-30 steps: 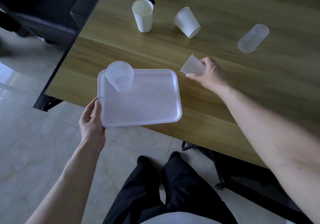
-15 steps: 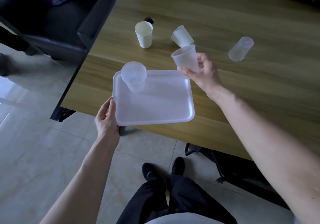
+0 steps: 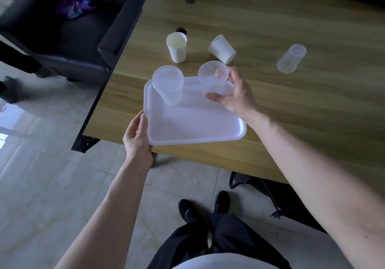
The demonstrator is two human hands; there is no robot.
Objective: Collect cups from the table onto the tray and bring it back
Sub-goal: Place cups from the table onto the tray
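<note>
A white plastic tray (image 3: pixel 193 123) rests partly on the wooden table's near edge. My left hand (image 3: pixel 138 137) grips its near left corner. One clear plastic cup (image 3: pixel 168 85) stands upright at the tray's far left. My right hand (image 3: pixel 235 94) holds a second clear cup (image 3: pixel 212 77) upright over the tray's far right corner. On the table beyond stand a white paper cup (image 3: pixel 177 47), upright, a second paper cup (image 3: pixel 222 49) tipped on its side, and a clear cup (image 3: pixel 291 60) lying on its side at the right.
The wooden table (image 3: pixel 281 106) stretches away to the right. A black sofa (image 3: pixel 68 31) with a purple cloth stands to the left. A dark chair (image 3: pixel 277 200) sits under the table's near edge. My feet stand on the tiled floor (image 3: pixel 52 185).
My right hand has lifted the clear cup off the table, turned it upright and carried it left over the tray. The tray and left hand keep their grip.
</note>
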